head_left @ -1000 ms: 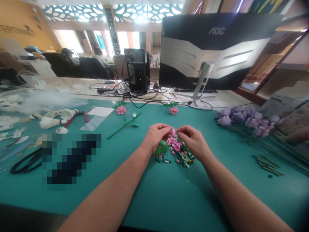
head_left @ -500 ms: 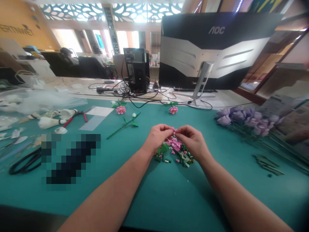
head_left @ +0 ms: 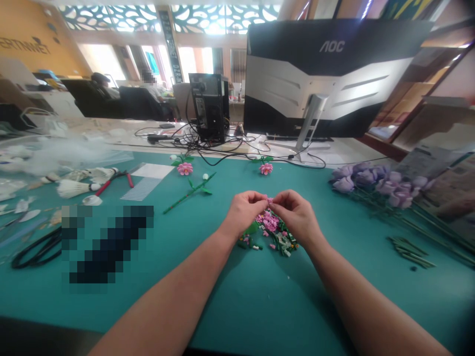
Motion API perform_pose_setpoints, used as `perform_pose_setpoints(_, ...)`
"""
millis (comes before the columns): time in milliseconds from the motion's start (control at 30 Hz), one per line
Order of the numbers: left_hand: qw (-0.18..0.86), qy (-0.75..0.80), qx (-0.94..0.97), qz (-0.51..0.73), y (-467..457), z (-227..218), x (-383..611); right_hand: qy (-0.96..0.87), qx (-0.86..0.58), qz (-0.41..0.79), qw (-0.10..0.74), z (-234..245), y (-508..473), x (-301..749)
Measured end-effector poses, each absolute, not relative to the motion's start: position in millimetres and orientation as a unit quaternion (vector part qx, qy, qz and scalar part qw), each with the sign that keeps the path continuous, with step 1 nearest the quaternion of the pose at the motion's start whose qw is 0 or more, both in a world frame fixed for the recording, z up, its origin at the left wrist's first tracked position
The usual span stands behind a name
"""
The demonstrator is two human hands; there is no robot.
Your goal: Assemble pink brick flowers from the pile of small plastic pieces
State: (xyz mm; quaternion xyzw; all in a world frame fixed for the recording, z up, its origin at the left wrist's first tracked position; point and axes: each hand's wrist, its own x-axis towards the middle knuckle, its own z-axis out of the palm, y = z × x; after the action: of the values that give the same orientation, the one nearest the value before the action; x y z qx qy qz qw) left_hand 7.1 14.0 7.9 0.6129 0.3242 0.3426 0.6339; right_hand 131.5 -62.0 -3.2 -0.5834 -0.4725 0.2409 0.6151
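Observation:
My left hand (head_left: 247,210) and my right hand (head_left: 295,210) meet fingertip to fingertip, both closed in a pinch. Between them is a small pink toy-brick piece (head_left: 269,200), mostly covered by the fingers. Right below lies a pile of loose pink toy-brick pieces (head_left: 270,222), mixed with green and white ones (head_left: 285,244). Farther off on the mat stand out two pink brick flowers, one to the left (head_left: 184,169) and one straight ahead (head_left: 265,169). A green brick stem (head_left: 189,194) with a white bud lies left of my hands.
A green mat (head_left: 237,306) covers the table. Shuttlecocks (head_left: 76,189), red-handled pliers (head_left: 107,185) and a black cable (head_left: 35,252) lie left. Purple artificial roses (head_left: 378,180) and green stem pieces (head_left: 410,252) are at right. A monitor (head_left: 319,79) and computer tower (head_left: 211,109) stand behind.
My fingertips have shifted slightly around the pink piece, drawing a little closer together. The things on the mat stay where they were.

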Motion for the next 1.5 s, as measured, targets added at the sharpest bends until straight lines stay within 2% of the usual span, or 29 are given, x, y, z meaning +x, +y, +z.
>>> perform_pose_setpoints(733,0.503,0.333,0.73,0.32,13,14,1,-0.459,-0.592,0.257,0.611,0,-64,134)
perform_pose_setpoints(1100,0.472,0.323,0.762,0.305,12,17,-1,-0.466,-0.595,0.257,0.602,1,-65,136)
perform_pose_setpoints(1233,0.502,0.33,0.737,0.309,15,9,1,-0.455,-0.589,0.278,0.607,0,-64,135)
perform_pose_setpoints(1400,0.607,0.334,0.647,0.316,16,4,6,-0.445,-0.59,0.306,0.601,0,-63,133)
perform_pose_setpoints(1500,0.636,0.334,0.62,0.315,14,7,7,-0.447,-0.589,0.307,0.6,0,-63,133)
